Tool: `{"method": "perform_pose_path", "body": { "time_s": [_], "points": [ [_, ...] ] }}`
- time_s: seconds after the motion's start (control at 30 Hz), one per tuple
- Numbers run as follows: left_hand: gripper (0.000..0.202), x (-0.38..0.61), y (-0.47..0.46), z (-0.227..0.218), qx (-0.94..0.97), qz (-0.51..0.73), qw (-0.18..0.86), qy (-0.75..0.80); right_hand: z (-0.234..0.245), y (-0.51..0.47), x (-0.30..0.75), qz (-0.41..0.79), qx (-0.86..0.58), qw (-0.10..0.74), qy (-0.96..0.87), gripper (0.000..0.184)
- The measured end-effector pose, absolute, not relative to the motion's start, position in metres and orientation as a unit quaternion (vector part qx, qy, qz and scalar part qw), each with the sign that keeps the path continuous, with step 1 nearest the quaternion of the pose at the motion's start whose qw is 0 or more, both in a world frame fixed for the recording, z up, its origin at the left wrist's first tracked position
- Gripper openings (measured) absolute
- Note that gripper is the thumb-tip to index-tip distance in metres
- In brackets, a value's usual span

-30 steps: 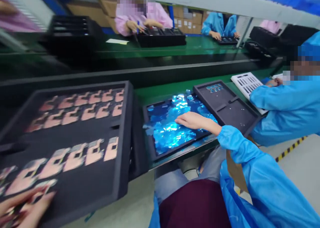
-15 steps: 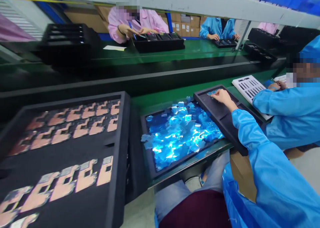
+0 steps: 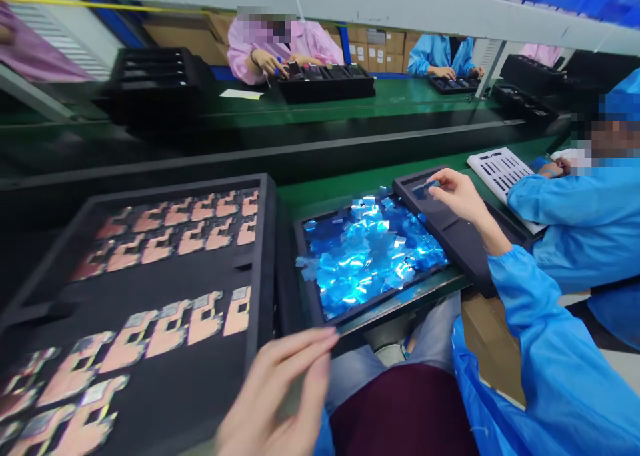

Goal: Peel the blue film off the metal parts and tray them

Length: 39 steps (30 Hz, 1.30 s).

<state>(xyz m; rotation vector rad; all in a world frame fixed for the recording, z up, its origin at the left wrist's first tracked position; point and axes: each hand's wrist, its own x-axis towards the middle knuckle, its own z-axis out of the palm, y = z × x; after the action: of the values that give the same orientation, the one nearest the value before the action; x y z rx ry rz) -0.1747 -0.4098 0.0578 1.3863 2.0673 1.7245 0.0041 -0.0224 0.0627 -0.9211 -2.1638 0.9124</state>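
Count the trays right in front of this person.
3: a black foam tray of copper-coloured pieces on the left, a tray of shiny blue film pieces in the middle, a black tray under the right hand.

Two hands showed: one left hand (image 3: 275, 396) and one right hand (image 3: 463, 196). Three trays sat on the table (image 3: 350, 184): one black foam tray (image 3: 265, 243), one foil tray (image 3: 313, 289) and one divided tray (image 3: 445, 243). The copper-coloured pieces (image 3: 203, 319) ran six to a row in the two far rows; the nearer ones were too blurred to count. The overlapping blue foil pieces (image 3: 370, 249) were past counting. Five co-workers were visible: two in blue (image 3: 440, 59) and three in pink (image 3: 280, 49).
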Motion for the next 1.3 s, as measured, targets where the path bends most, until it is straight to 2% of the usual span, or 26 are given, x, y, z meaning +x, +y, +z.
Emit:
{"method": "perform_pose_path", "body": {
  "time_s": [0.13,0.23,0.37,0.63,0.7,0.87,0.97,1.03,1.13,1.3],
  "points": [
    [0.029,-0.145,-0.358,0.052,0.405,0.609,0.232,0.641,0.092,-0.128,0.01,0.467,-0.191,0.229,-0.832,0.036],
    [0.031,-0.137,-0.335,0.042,0.34,0.648,0.339,0.591,0.091,-0.179,0.008,0.473,-0.163,0.221,-0.837,0.03],
    [0.024,-0.136,-0.337,0.029,0.29,0.672,0.32,0.601,0.071,-0.202,0.002,0.46,-0.203,0.26,-0.825,0.019],
    [0.022,-0.142,-0.345,0.023,0.308,0.648,0.294,0.632,0.047,-0.209,-0.007,0.501,-0.205,0.241,-0.806,0.028],
    [0.023,-0.142,-0.343,0.02,0.301,0.663,0.274,0.629,0.039,-0.215,-0.009,0.458,-0.199,0.265,-0.825,0.029],
    [0.025,-0.14,-0.338,0.012,0.273,0.69,0.238,0.627,0.022,-0.228,-0.013,0.239,-0.17,0.381,-0.877,0.019],
    [0.021,-0.142,-0.34,0.011,0.274,0.69,0.244,0.624,0.017,-0.232,-0.014,0.172,-0.166,0.405,-0.882,0.018],
    [0.018,-0.144,-0.342,0.01,0.273,0.687,0.268,0.618,0.015,-0.231,-0.015,0.159,-0.17,0.411,-0.881,0.019],
    [0.027,-0.147,-0.346,0.007,0.256,0.687,0.322,0.599,0.013,-0.228,-0.014,0.111,-0.165,0.42,-0.885,0.018],
    [0.041,-0.152,-0.348,-0.001,0.165,0.715,0.421,0.534,0.009,-0.222,-0.007,0.009,-0.052,0.41,-0.911,0.025]
  ]
}}
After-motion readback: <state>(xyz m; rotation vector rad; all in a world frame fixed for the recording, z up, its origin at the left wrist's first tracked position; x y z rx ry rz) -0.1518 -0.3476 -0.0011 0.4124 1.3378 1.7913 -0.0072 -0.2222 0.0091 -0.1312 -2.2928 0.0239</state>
